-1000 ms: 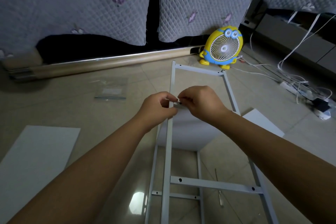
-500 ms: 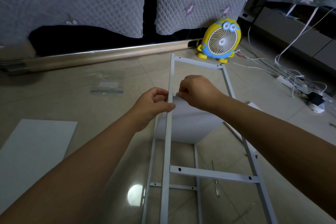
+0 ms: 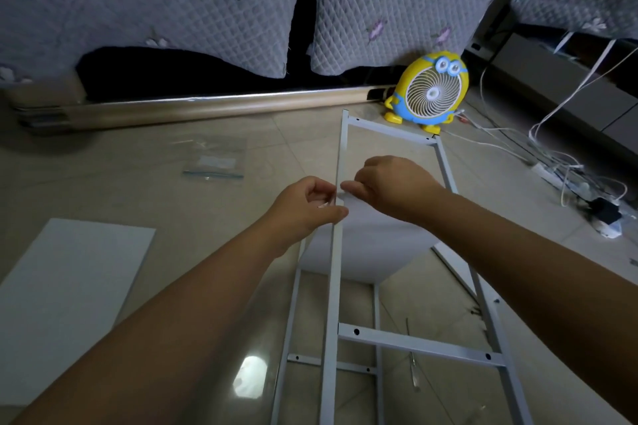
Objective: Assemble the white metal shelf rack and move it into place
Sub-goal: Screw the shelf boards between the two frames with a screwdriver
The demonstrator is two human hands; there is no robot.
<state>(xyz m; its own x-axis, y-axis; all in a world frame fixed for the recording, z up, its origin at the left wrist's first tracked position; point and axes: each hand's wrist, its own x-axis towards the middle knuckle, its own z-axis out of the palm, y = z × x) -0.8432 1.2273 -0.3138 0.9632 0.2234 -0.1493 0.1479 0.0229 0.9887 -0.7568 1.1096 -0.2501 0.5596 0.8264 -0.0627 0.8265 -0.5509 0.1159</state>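
Closely, left hand (image 3: 305, 205) and right hand (image 3: 392, 185) in curled pinches on slim white metal upright (image 3: 334, 286).

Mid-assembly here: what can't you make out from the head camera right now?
Head view, all of these:
1. Whatever the left hand and right hand pinch at the frame rail: hidden by their fingers.
2. The plastic bag and its contents: too small and blurred.
3. Where the shelf panel meets the rail: covered by both hands.
4. The white board: cut off by the left edge.
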